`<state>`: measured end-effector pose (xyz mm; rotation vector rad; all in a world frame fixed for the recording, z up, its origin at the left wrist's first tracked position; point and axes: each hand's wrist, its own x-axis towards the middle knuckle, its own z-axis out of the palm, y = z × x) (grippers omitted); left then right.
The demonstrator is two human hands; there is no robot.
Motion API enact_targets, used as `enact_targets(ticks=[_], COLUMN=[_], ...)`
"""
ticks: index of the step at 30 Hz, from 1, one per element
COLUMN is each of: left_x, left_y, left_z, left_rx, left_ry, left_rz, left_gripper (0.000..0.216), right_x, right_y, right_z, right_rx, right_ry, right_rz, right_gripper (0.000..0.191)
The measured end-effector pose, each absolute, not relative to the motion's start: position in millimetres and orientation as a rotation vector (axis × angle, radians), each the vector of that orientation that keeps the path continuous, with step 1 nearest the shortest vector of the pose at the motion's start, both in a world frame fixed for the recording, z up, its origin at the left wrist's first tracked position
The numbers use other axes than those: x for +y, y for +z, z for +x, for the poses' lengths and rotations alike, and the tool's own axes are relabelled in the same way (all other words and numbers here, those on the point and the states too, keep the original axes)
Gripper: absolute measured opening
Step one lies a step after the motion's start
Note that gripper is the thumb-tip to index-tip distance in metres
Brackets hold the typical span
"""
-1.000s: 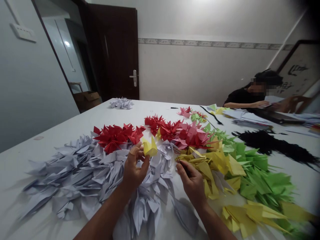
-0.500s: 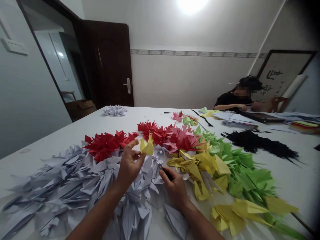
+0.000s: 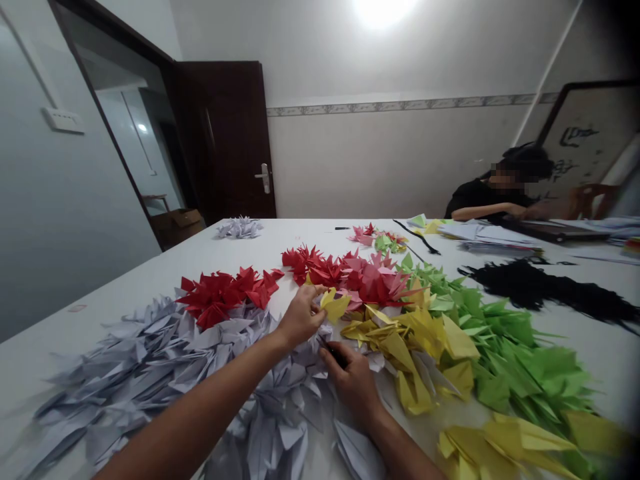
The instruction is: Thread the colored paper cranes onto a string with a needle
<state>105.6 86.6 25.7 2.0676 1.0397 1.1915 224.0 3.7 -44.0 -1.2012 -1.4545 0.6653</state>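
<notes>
The framed brush calligraphy (image 3: pixel 583 137) at far right can't be read from here. The person's left hand (image 3: pixel 300 319) stretches forward, fingers together, tips on a yellow paper crane (image 3: pixel 336 307) mid-table. Near it, the right hand (image 3: pixel 350 385) clamps its fingers on a dark slim stick (image 3: pixel 333 355). Pale grey paper cranes (image 3: pixel 150 373) heap under both arms on the white table (image 3: pixel 75 340).

Dark object (image 3: pixel 333 354) mostly hidden by right hand (image 3: pixel 353 387), paper cranes (image 3: pixel 273 440) cut off below
</notes>
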Motion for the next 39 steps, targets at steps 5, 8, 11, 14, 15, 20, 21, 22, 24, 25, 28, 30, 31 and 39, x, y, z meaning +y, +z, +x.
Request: enact_targets(ticks=[5,8,11,14,15,20,21,22,24,25,28,30,31,39], left_x=[97.8,115.3,144.9,178.0,187.5,214.5,216.5,217.8,218.6,218.5,216.8,213.9,211.0,115.3], left_y=[14.1,21.4,31.5,30.2,26.9,6.1,4.1,3.3,5.4,8.3,21.5,32.1,37.4,56.2], left_z=[110.8,108.0,98.0,86.8,84.3,84.4,85.7,86.8,87.1,85.9,77.8,70.6,67.3,64.2], left_rx=[1.133,1.159,1.287,1.504,1.558,1.711,1.728,1.744,1.773,1.783,1.776,1.758,1.75,1.469], left_ry=[1.057,0.988,0.924,0.801,0.737,0.509,0.493,0.491,0.534,0.575,0.724,0.832,0.893,1.412], left_rz=[2.111,2.207,2.308,2.357,2.369,2.392,2.391,2.386,2.372,2.364,2.343,2.314,2.292,1.965], left_gripper=[0.042,0.037,0.016,0.005,0.003,0.015,0.019,0.02,0.015,0.011,0.009,0.009,0.009,0.019], right_x=[5.1,7.6,9.5,10.2,10.3,11.0,11.3,11.6,11.9,11.9,11.5,11.3,11.3,11.4], right_y=[-44.4,-46.2,-47.5,-47.7,-47.6,-48.6,-49.0,-49.5,-50.2,-50.3,-49.5,-48.2,-47.6,-49.3], right_z=[224.2,224.1,223.6,222.5,222.1,220.5,220.4,220.4,220.7,220.8,221.6,221.9,222.0,221.4], right_rx=[-1.457,-1.449,-1.421,-1.413,-1.416,-1.43,-1.434,-1.438,-1.443,-1.441,-1.43,-1.422,-1.421,-1.395], right_ry=[0.664,0.688,0.721,0.725,0.722,0.689,0.68,0.673,0.666,0.666,0.682,0.688,0.689,0.685], right_rz=[-1.203,-1.243,-1.284,-1.313,-1.316,-1.31,-1.312,-1.314,-1.311,-1.311,-1.312,-1.31,-1.303,-1.251], right_gripper=[0.028,0.031,0.035,0.037,0.037,0.033,0.032,0.031,0.031,0.031,0.033,0.033,0.033,0.035])
